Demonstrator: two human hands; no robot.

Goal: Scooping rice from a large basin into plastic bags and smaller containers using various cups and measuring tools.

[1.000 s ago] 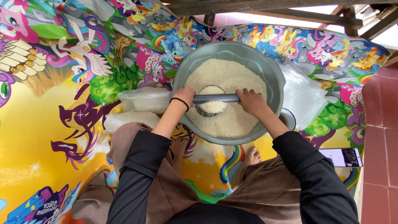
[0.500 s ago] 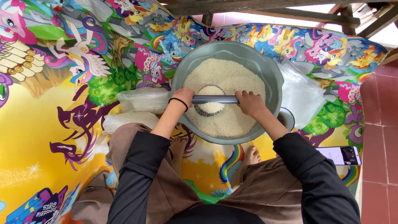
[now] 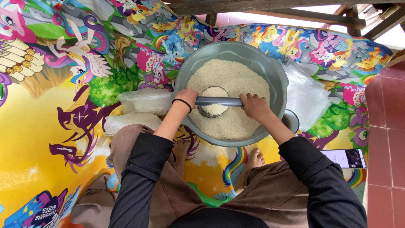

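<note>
Hands level rice in a grey basin on a cartoon mat.

I see the bright pony-print mat (image 3: 50, 139) covering the floor, red tiles (image 3: 390, 126) at right, wooden beams above. On it sits the grey basin (image 3: 276, 80) of rice (image 3: 236, 76). My left hand (image 3: 187, 98) and right hand (image 3: 255, 105) each grip an end of a grey bar (image 3: 219, 101) across a rice-filled cup (image 3: 214, 99). A phone (image 3: 348, 158) lies at right.
</note>
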